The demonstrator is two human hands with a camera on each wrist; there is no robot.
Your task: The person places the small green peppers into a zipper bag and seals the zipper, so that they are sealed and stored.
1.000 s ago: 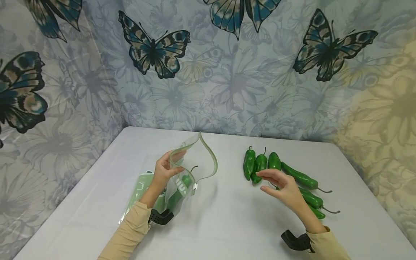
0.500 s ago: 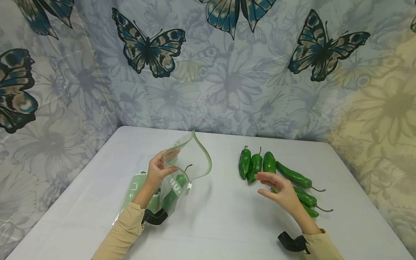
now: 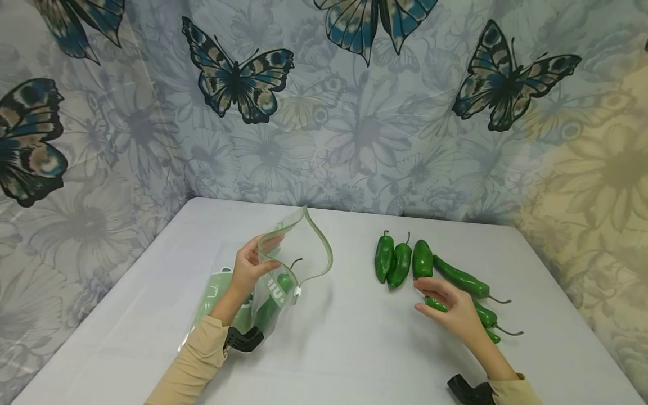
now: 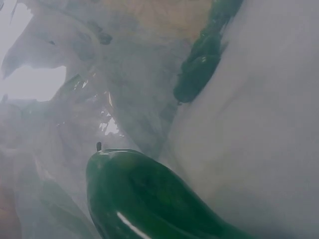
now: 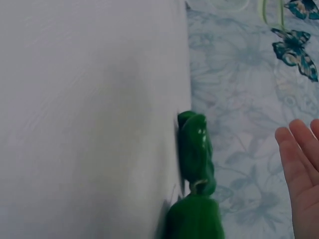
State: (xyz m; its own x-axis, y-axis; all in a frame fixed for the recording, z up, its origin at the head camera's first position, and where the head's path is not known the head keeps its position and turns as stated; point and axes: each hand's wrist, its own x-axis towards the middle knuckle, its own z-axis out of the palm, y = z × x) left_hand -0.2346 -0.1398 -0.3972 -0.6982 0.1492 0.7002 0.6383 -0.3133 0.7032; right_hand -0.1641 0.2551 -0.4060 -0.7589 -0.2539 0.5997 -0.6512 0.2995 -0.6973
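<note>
In the head view, my left hand (image 3: pixel 248 269) holds a clear zip bag (image 3: pixel 328 247) by its green-edged mouth, thumb on the near side and fingers behind. The mouth gapes wide. A green pepper (image 3: pixel 268 310) with its stem up lies inside the bag; the left wrist view shows a pepper (image 4: pixel 144 194) close up through hazy plastic. My right hand (image 3: pixel 455 308) hovers over the loose peppers with fingers loosely bent and thumb apart, holding nothing. Under it, one pepper (image 3: pixel 435 304) is partly hidden. In the right wrist view, several peppers (image 5: pixel 195 149) line up left of the fingers.
Upright in the row at the back are three peppers (image 3: pixel 400 264); a long pepper (image 3: pixel 463 277) slants beside them. Flat green-printed bags (image 3: pixel 215 289) lie under my left forearm. The white table (image 3: pixel 349 349) ends at a butterfly-patterned cloth (image 3: pixel 364 135) behind.
My right hand has shifted right and a little nearer to me over the peppers. The left hand keeps holding the bag with its mouth spread. The head view has swayed slightly.
</note>
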